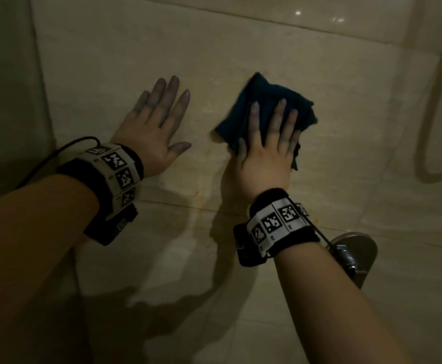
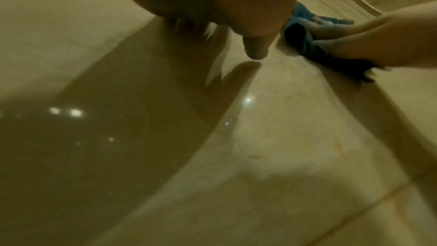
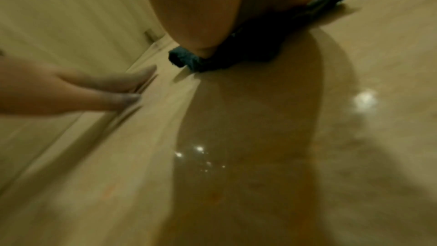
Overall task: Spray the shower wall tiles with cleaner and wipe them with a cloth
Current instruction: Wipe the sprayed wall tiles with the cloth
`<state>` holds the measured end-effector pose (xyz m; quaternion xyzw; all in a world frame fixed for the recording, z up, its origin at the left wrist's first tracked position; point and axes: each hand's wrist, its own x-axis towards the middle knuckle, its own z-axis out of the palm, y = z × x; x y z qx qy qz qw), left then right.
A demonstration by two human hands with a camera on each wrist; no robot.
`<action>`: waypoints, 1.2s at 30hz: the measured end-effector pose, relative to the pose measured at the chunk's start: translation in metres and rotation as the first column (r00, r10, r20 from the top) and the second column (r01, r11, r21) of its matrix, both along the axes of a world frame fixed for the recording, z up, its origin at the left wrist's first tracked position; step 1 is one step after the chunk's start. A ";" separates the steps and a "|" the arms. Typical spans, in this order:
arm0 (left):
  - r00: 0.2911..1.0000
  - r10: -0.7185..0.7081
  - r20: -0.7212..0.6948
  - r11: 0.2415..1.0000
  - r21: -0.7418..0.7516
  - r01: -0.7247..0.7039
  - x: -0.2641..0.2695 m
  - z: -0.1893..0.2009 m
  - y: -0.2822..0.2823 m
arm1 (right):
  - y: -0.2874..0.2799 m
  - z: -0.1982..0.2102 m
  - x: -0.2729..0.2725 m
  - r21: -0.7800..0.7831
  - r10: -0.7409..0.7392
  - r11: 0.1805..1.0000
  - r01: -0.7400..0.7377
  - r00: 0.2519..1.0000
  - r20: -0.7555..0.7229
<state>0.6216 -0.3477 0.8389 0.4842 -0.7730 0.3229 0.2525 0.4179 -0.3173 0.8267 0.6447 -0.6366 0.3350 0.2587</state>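
Item: wiping step. Right hand (image 1: 263, 151), fingers spread flat, pressed the dark folded cloth (image 1: 267, 106) against the wall tiles (image 1: 241, 48). Left hand (image 1: 153, 127), spread and empty, braced on the tiles just beside it. Advice: keep palm pressure even, overlap strokes, cover the grout line (image 1: 188, 206).

1. Head view: looks forward and down along both forearms at the tiled wall (image 1: 241, 48), from arm's reach. It takes in the left hand (image 1: 149, 135), the right hand (image 1: 264, 158) and the cloth (image 1: 267, 101).
2. Left wrist view: sits close under the left hand (image 2: 212, 3), facing along the wall (image 2: 283, 137) and rightward to the cloth (image 2: 305, 42).
3. Right wrist view: sits close under the right hand (image 3: 208, 6), facing along the wall (image 3: 118, 175); the left hand (image 3: 71, 91) shows at its left edge.
4. Shared area: all three views cover the cloth and the tile between the hands.
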 end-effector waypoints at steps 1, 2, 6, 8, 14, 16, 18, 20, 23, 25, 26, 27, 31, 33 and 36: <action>0.999 0.027 -0.018 1.000 -0.004 -0.027 0.005 0.000 0.001 | 0.000 -0.001 -0.001 -0.014 0.004 1.000 -0.004 1.000 -0.006; 0.996 0.067 -0.055 0.998 0.009 -0.067 0.011 0.000 0.002 | 0.001 -0.002 -0.001 -0.021 0.011 1.000 -0.012 1.000 -0.007; 0.956 0.243 -0.162 0.966 0.134 -0.223 0.026 -0.003 0.005 | 0.003 -0.031 0.005 0.048 0.081 0.996 -0.080 0.996 -0.022; 0.951 0.269 -0.152 0.954 0.179 -0.241 0.031 -0.005 0.004 | 0.003 -0.055 0.010 0.077 0.105 0.992 -0.099 0.991 -0.078; 0.951 0.302 -0.062 0.932 0.227 -0.282 0.041 -0.003 0.003 | 0.002 -0.064 0.016 0.160 0.108 0.983 -0.096 0.992 -0.072; 0.950 0.310 -0.038 0.929 0.225 -0.294 0.041 -0.003 0.002 | 0.003 -0.048 0.019 0.118 0.096 0.989 -0.085 0.991 -0.093; 0.948 0.317 -0.018 0.926 0.220 -0.306 0.041 -0.003 0.002 | 0.002 -0.023 0.029 0.124 0.081 0.990 -0.068 0.991 -0.108; 0.950 0.312 0.002 0.926 0.224 -0.305 0.043 -0.003 0.002 | -0.001 0.005 0.042 0.113 0.068 0.992 -0.055 0.991 -0.117; 0.966 0.256 0.026 0.949 0.185 -0.257 0.053 -0.005 0.004 | -0.005 0.033 0.058 0.056 0.081 0.996 -0.075 0.988 -0.130; 0.968 0.249 0.018 0.954 0.166 -0.249 0.063 -0.010 0.006 | -0.008 0.037 0.065 0.045 0.078 0.996 -0.073 0.989 -0.126; 0.965 0.264 0.002 0.950 0.174 -0.260 0.067 -0.012 0.007 | -0.008 0.036 0.067 0.044 0.078 0.996 -0.073 0.989 -0.122; 0.956 0.292 -0.013 0.939 0.191 -0.284 0.070 -0.015 0.008 | -0.007 0.034 0.068 0.045 0.082 0.996 -0.077 0.989 -0.123; 0.923 0.382 -0.052 0.896 0.267 -0.356 0.074 -0.016 0.007 | 0.000 -0.002 0.075 0.189 0.150 0.975 -0.114 0.970 -0.191; 0.919 0.390 -0.047 0.884 0.298 -0.360 0.075 -0.015 0.005 | 0.003 -0.030 0.080 0.308 0.191 0.944 -0.119 0.958 -0.214; 0.911 0.411 -0.013 0.868 0.311 -0.387 0.075 -0.014 0.000 | 0.005 -0.053 0.083 0.390 0.178 0.918 -0.075 0.956 -0.234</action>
